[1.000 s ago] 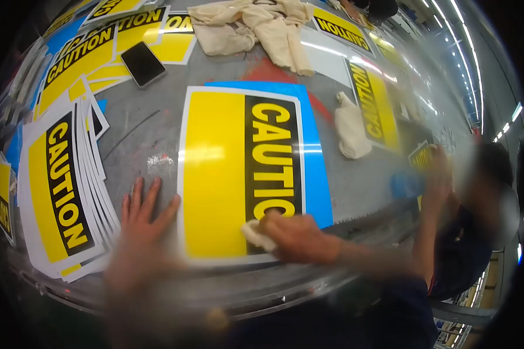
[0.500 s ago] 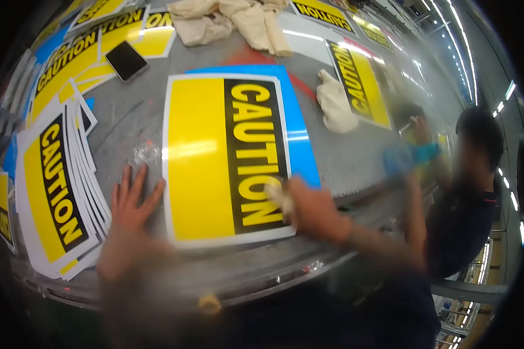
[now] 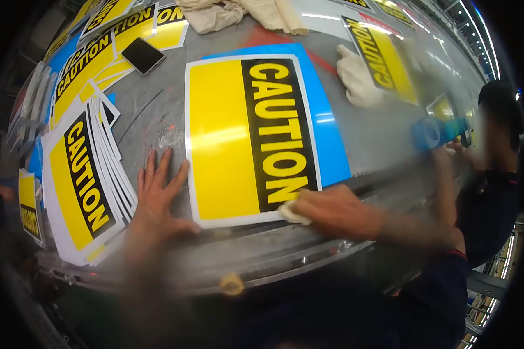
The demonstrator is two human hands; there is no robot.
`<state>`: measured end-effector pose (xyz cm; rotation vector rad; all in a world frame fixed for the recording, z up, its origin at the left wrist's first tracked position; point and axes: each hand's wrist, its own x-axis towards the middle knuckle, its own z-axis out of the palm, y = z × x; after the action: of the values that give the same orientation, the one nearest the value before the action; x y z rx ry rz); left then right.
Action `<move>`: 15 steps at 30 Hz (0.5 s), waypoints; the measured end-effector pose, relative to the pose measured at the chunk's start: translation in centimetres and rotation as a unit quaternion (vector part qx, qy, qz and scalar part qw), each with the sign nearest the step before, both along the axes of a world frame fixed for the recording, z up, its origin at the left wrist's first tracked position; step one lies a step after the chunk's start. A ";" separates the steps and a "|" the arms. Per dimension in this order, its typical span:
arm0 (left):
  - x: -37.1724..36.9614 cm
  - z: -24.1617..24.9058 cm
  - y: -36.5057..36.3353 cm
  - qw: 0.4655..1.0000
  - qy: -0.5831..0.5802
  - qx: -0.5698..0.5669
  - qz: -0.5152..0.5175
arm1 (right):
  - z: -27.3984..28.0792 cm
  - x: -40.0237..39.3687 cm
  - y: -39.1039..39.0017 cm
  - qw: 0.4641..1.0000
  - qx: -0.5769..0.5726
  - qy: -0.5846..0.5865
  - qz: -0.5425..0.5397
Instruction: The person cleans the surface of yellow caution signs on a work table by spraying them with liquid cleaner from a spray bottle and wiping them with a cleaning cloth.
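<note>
the main caution sign (image 3: 224, 139) is found face up on the grey table (image 3: 157, 110), with its printed word running down its right half. a blue sheet (image 3: 330, 139) is partly covered by it and is exposed along its far and right edges.

a pale wiping cloth (image 3: 294, 213) is gripped in the right hand (image 3: 337, 214) at the near right corner of the main caution sign. the fingers are closed on the bunched fabric, part of which is left sticking out below them. the left hand (image 3: 160, 203) is laid palm down just beside the left edge of the sign, with fingers spread wide; nothing is held in it. whether its thumb is in contact with the near left corner cannot be told.

to the left of the main caution sign, a fanned stack of signs (image 3: 78, 186) is noted. a dark phone (image 3: 144, 56) is seen beyond the far left corner. beyond the far edge, cream fabric (image 3: 273, 14) is heaped. to the right, past the blue sheet, a crumpled cloth (image 3: 358, 75) is seen beside another caution sign (image 3: 381, 55). farther right, a co-worker (image 3: 489, 215) and a blurred blue object (image 3: 434, 134) are observed.
</note>
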<state>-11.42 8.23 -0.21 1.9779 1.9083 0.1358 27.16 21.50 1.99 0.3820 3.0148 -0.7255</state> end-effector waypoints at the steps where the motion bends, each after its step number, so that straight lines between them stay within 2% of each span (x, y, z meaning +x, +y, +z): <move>1: 0.0 0.0 0.0 1.000 0.001 -0.002 -0.001 | -1.0 -2.3 -0.7 1.000 -0.001 0.018 0.025; 5: 0.0 -0.1 -0.2 1.000 -0.013 0.013 0.003 | -1.1 -8.9 -1.9 0.995 -0.004 0.040 0.093; 6: -0.1 -0.1 -0.4 1.000 -0.017 0.013 0.004 | -1.7 -7.3 -1.5 0.993 -0.005 0.081 0.087; 8: -0.1 -0.4 -0.5 0.999 -0.024 0.021 0.007 | -0.2 -3.2 0.1 0.998 0.014 0.000 0.060; 11: 0.1 -0.1 -0.3 1.000 -0.020 0.016 0.008 | 0.5 0.6 1.3 0.999 0.006 -0.004 0.034; 14: 0.1 -0.2 -0.3 1.000 -0.025 0.016 0.009 | -0.3 -5.8 -0.5 0.997 0.022 -0.010 0.077; 15: -0.1 -0.4 -0.4 1.000 -0.019 0.013 0.005 | -0.9 -8.8 -1.1 0.996 0.010 0.027 0.085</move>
<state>-11.51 7.87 -0.65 1.9686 1.9015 0.2012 18.38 20.40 1.12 0.1040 3.0573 -0.7049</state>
